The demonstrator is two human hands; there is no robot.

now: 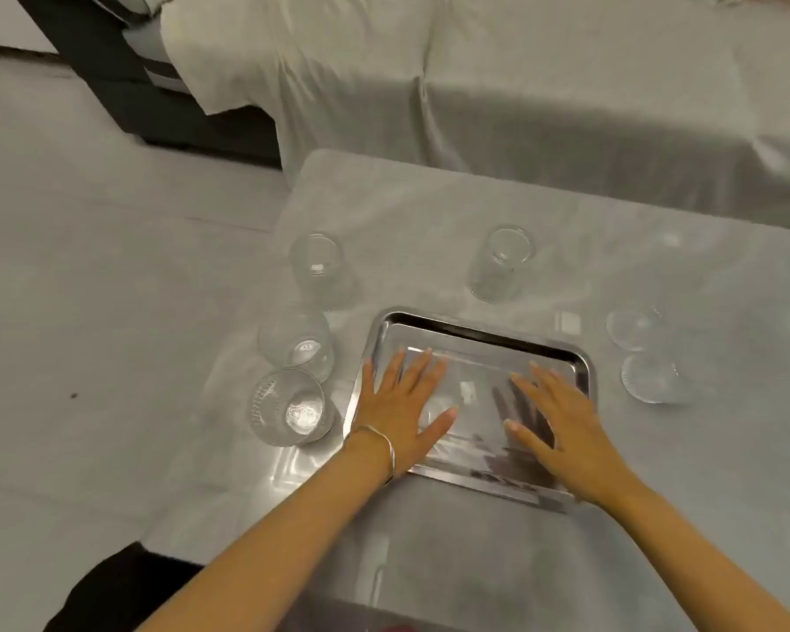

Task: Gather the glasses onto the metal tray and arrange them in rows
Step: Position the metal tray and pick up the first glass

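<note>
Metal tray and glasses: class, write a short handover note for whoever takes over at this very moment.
Left hand and right hand: both open, spread flat over the metal tray, holding nothing.
Tray: no glasses on it.
Glasses on the table: three at the tray's left, one beyond it, two at its right.
Done: nothing gathered.
Left: move all six onto the tray, then arrange in rows.

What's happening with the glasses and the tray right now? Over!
Left hand and right hand open, flat over the metal tray. Tray holds no glasses yet. Six glasses around it, nearest the ribbed one. Nothing blocking.
</note>
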